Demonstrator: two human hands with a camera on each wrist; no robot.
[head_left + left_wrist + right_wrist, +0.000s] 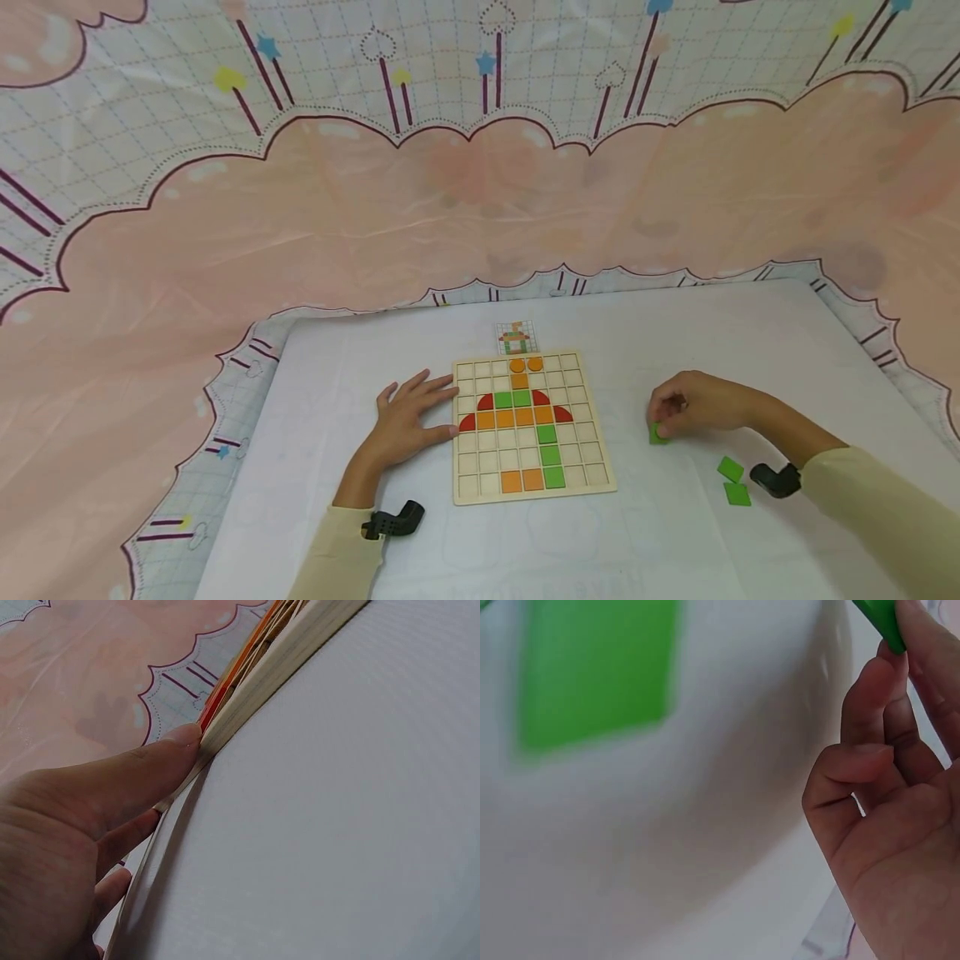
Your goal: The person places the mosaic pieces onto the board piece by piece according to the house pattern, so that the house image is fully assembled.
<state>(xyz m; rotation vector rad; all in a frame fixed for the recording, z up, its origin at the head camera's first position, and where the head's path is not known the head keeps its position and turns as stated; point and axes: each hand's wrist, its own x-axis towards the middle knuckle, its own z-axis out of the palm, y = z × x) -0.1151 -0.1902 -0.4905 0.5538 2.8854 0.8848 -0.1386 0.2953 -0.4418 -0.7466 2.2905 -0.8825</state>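
A wooden grid board (592, 454) lies on the white table, bearing green and orange square tiles, orange round tiles and red quarter-round tiles. My left hand (411, 419) touches the board's left edge, fingers spread and thumb tip against the side; the left wrist view shows the thumb (169, 754) at the wooden rim. To the right of the board, my right hand (693, 404) pinches a green square tile (657, 434) between thumb and fingers. In the right wrist view the same tile (885, 619) shows at the fingertips, its upper part cut off by the frame.
Two loose green tiles (731, 468) lie near the right wrist. A small pattern card (516, 337) with a coloured grid picture sits just behind the board. Patterned peach cloth (525, 208) hangs beyond the table's far edge. Each wrist wears a black camera (776, 481).
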